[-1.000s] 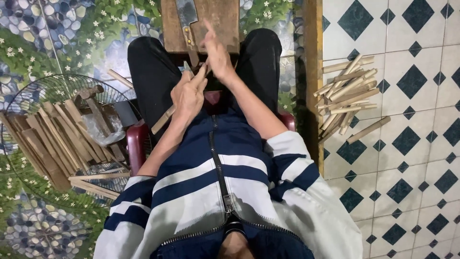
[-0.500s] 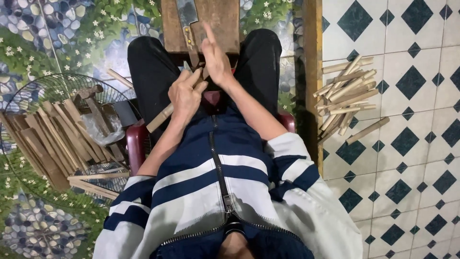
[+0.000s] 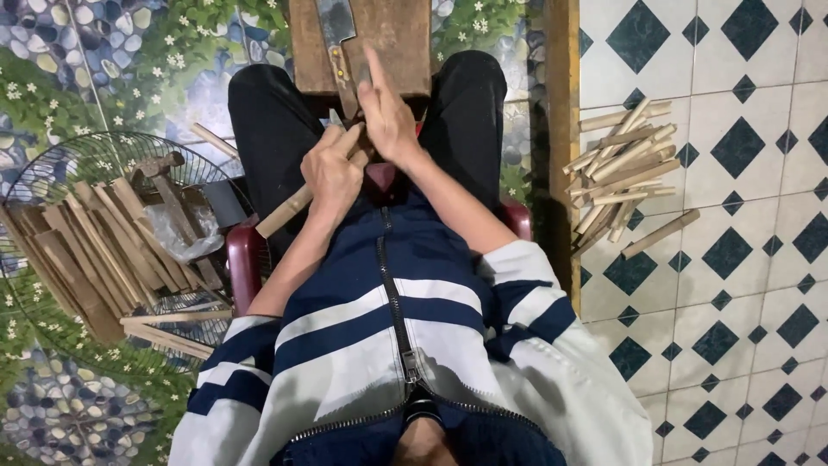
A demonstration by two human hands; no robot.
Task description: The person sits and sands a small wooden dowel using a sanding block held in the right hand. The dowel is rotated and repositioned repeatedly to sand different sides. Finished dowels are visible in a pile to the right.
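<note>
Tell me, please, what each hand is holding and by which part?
The left hand grips a bamboo stick near its upper end. The right hand meets that end, index finger raised; its own grip is hidden.

Crumpled clear plastic bag (image 3: 185, 231) (on wood strips), left side

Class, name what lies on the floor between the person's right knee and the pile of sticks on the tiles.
A wooden beam lies between right knee and stick pile, head view.

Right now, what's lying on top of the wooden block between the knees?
A cleaver lies flat on the wooden block, blade away from the person. The right hand covers the block's near edge, hiding anything there.
</note>
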